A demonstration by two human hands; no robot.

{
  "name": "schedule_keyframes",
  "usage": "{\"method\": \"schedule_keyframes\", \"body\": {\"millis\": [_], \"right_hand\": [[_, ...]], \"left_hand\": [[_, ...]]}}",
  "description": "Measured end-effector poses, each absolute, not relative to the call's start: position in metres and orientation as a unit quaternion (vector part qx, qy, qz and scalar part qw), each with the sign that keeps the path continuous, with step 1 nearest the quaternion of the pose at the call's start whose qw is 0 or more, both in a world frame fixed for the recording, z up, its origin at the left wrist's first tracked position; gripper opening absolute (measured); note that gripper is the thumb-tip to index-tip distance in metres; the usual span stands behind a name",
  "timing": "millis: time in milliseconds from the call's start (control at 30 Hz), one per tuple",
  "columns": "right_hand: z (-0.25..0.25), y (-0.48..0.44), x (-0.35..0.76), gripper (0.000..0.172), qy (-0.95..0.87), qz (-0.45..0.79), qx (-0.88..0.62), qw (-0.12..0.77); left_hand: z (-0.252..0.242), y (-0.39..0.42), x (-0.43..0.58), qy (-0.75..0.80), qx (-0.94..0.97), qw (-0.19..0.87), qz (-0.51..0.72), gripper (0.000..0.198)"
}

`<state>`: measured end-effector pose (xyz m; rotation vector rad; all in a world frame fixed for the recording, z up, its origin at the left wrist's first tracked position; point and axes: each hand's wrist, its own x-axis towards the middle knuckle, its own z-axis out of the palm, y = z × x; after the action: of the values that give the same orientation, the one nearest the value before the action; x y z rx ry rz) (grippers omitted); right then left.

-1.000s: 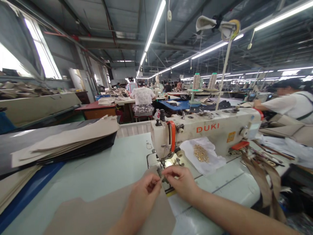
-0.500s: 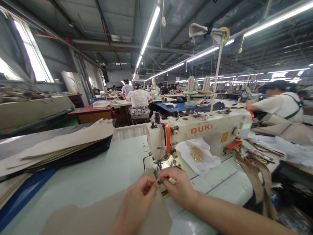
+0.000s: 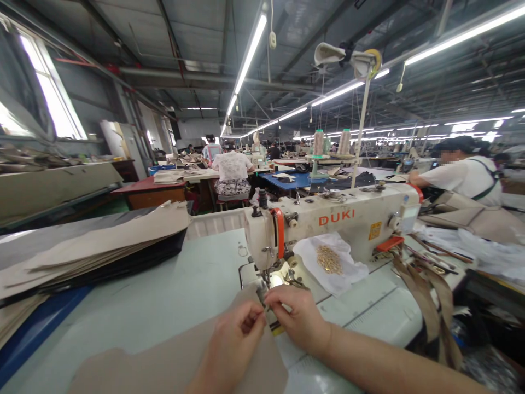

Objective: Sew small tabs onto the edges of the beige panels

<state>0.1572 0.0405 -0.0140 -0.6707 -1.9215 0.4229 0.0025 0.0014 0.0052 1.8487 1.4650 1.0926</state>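
Note:
My left hand (image 3: pixel 234 339) and my right hand (image 3: pixel 297 317) meet just in front of the needle of a cream DUKI sewing machine (image 3: pixel 340 221). Both pinch the far tip of a tan fabric piece (image 3: pixel 164 364) that lies flat on the pale table (image 3: pixel 176 290). The fingers of each hand are pressed together on the fabric's edge, and a small part between them is too tiny to make out. Under the machine arm, a white cloth (image 3: pixel 332 262) carries a heap of small gold metal pieces (image 3: pixel 328 259).
A stack of tan and dark fabric panels (image 3: pixel 94 246) lies at the left on the table. Brown straps (image 3: pixel 430 295) hang off the right edge. A person in white (image 3: pixel 467 172) works at the right; others sit further back. Thread cones (image 3: pixel 330 142) stand behind the machine.
The view has shifted slightly, and both hands have crept a little closer to the needle while keeping their pinch on the fabric tip.

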Motion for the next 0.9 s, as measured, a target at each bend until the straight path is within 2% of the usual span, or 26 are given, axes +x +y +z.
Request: {"method": "schedule_keyframes", "body": {"millis": [133,267,400,600,733,900], "right_hand": [[-0.012,0.038,0.157,0.025,-0.834,0.166,-0.258,0.458],[-0.007,0.035,0.157,0.022,-0.798,0.226,-0.277,0.485],[-0.009,0.041,0.157,0.015,-0.711,0.371,-0.327,0.5],[-0.002,0.056,0.154,0.01,-0.605,0.607,-0.343,0.384],[0.005,0.061,0.148,0.025,-0.551,0.691,-0.325,0.336],[-0.003,0.059,0.142,0.04,-0.478,0.731,-0.29,0.392]], "left_hand": [[0.004,0.006,0.0,0.545,0.664,0.317,0.403,0.018],[0.008,0.014,-0.005,0.539,0.601,0.406,0.43,0.017],[0.011,0.017,-0.006,0.527,0.574,0.451,0.435,0.017],[0.007,0.014,-0.006,0.499,0.568,0.496,0.428,0.023],[0.008,0.016,-0.012,0.491,0.553,0.519,0.428,0.03],[0.012,0.018,-0.015,0.514,0.453,0.566,0.458,0.038]]}}
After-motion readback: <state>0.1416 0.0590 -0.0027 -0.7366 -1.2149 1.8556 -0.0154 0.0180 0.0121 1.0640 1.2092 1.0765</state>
